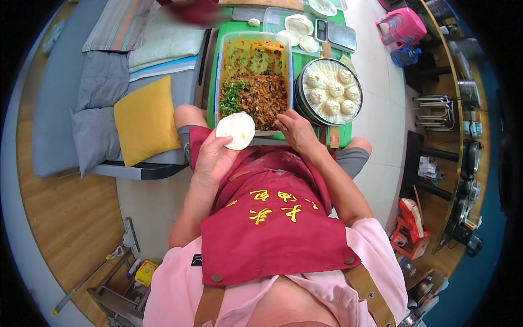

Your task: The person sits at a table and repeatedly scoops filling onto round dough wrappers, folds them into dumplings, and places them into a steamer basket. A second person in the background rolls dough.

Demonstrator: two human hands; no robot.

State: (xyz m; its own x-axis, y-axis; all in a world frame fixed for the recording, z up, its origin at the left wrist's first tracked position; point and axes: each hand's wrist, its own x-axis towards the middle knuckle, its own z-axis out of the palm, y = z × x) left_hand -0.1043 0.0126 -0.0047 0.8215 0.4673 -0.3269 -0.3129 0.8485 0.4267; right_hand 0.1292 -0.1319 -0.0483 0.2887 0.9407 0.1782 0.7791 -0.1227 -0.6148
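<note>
My left hand [215, 157] holds a round dough wrapper [235, 131] flat on its fingers, the thumb on its near edge. In front stands a clear plastic tub [291, 61] of chopped brown filling [261, 98], with chopped greens [233, 98] at its left. At the tub's near right corner my right hand [295, 128] grips a thin utensil; its far end is hidden or too small to tell. Right of the tub, pleated buns [336, 89] sit apart on a mesh liner in a round steamer [299, 96]. More wrappers [299, 25] lie on a clear tray beyond.
A kitchen scale [342, 34] and a white bowl [322, 7] stand at the far right of the green table [211, 94]. A small dough piece [253, 22] lies behind the tub. A blurred dark red shape is at the far left. A sofa with a yellow cushion [147, 120] stands left.
</note>
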